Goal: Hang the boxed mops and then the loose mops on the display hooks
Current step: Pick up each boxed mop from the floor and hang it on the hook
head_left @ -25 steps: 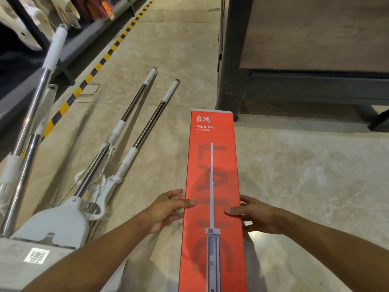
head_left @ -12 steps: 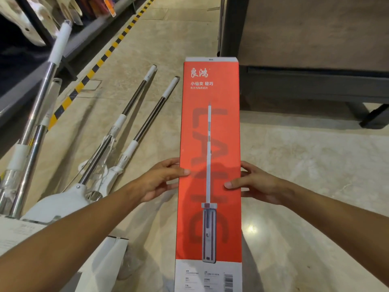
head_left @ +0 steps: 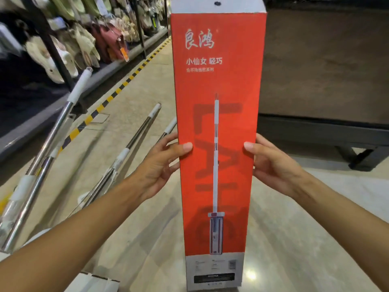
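Upright: boxed mop held between both hands

Head view, the only one. Red boxed mop (head_left: 216, 131) stands near vertical at centre frame, printed face toward the camera, white top flap with a small dark hole reaching the upper edge, grey label panel at the bottom. Box is off the floor (head_left: 294, 239) as far as can be told; its lower end is cut by the frame edge.

Left hand (head_left: 156, 165) grips the box's left edge about mid-height: thumb flat across the red face, fingers curled round behind. Right hand (head_left: 273, 165) mirrors it on the right edge, thumb on the face, fingers wrapped behind. Each grip is closed on the box, forearms reaching in from below.

Loose mops (head_left: 130, 144) lie on the floor to the left, steel poles with white sleeves, angled away from the camera; one handle tip is partly hidden behind the box. Two more steel poles (head_left: 42, 157) lean at far left, nearer the camera. Yellow-black stripe (head_left: 109, 98) runs along the floor beside a shelf of bags (head_left: 84, 43), blurred. Dark display unit (head_left: 326, 66) stands behind the box on the right.
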